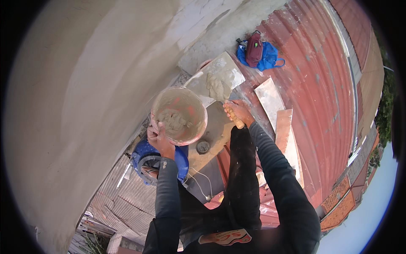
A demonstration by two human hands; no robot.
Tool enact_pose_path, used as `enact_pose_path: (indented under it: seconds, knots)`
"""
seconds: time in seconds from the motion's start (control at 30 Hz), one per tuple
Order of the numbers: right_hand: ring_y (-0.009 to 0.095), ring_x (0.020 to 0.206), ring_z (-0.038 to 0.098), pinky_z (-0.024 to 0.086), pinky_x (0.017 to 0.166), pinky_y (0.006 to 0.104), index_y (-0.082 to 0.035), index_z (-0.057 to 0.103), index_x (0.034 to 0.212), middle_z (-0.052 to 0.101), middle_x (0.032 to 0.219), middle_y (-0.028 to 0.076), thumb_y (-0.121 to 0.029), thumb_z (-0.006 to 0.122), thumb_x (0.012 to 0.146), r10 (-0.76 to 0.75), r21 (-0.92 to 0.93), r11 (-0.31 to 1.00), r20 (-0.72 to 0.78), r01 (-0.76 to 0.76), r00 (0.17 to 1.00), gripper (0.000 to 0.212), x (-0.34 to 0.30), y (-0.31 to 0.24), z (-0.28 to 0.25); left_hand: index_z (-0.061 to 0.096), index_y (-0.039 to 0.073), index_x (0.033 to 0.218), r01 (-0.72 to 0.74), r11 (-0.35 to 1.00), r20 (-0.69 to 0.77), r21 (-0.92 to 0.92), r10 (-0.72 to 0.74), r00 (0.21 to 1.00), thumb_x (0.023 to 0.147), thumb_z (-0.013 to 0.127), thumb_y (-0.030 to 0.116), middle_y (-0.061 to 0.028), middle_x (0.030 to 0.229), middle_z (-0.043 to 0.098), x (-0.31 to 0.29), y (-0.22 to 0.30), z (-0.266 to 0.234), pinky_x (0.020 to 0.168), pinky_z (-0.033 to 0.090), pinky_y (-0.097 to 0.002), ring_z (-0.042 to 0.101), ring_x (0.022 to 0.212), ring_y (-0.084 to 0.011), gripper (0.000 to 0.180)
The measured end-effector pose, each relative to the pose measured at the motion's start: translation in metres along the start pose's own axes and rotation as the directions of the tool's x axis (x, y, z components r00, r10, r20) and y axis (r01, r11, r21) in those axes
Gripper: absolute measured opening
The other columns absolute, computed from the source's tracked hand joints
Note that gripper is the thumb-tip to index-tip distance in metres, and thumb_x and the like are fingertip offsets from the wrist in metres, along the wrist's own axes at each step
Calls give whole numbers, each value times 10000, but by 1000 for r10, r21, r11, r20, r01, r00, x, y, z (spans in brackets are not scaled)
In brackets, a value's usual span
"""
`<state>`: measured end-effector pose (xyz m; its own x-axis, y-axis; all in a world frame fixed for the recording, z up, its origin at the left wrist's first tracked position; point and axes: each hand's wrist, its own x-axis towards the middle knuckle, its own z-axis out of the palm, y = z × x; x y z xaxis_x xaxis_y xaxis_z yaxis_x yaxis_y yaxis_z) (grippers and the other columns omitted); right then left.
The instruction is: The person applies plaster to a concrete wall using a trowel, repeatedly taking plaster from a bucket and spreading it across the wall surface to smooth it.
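Observation:
My left hand (160,142) is closed on the near-left rim of a round bucket (201,133), which is tipped so that its inside faces me. Wet grey mortar (173,120) lies at its bottom and smears its walls. My right hand (240,112) is wrapped round the wooden handle of a trowel (239,123). The trowel's blade points away from me and is hidden under or behind a heap of mortar (218,86). That heap rests on a pale, mortar-stained board (234,72), just beyond the bucket.
A plastered wall (97,84) rises along the left. Red corrugated roofing (313,84) spreads to the right, bearing a blue bag (268,57) with a maroon pouch (254,50) and some loose boards (270,97). A blue container (146,152) and a small round cup (203,147) sit near the bucket.

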<state>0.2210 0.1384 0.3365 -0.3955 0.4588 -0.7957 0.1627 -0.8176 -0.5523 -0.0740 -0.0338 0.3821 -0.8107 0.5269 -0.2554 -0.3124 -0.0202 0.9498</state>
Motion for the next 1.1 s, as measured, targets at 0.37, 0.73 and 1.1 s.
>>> enact_pose_path:
  seconds: [0.37, 0.73, 1.1]
  knots:
    - [289, 487, 669, 538, 475, 420, 64, 672, 853, 659, 636, 208, -249, 576, 989, -549, -796, 600, -344, 73, 762, 355, 101, 58, 18, 426, 114, 729, 67, 995, -18, 76, -66, 998, 894, 765, 58, -55, 1031, 629, -21, 13, -20, 875, 471, -300, 568, 950, -118, 381]
    - [129, 543, 600, 502, 444, 301, -26, 670, 918, 640, 735, 47, -291, 615, 998, -246, -295, 949, -465, 113, 851, 282, 5, -19, 34, 455, 90, 737, 38, 999, 13, -13, -38, 999, 891, 746, 28, -171, 1261, 632, -33, 42, -40, 999, 427, -350, 586, 1137, -193, 336]
    - [174, 589, 624, 506, 528, 329, -6, 652, 990, 642, 777, 90, -220, 633, 969, 42, -750, 642, 241, 159, 969, 216, -281, -80, 156, 450, 96, 729, -5, 999, 154, -39, 11, 988, 871, 782, 90, -69, 1059, 645, -81, 170, -40, 839, 448, -281, 540, 930, -111, 361]
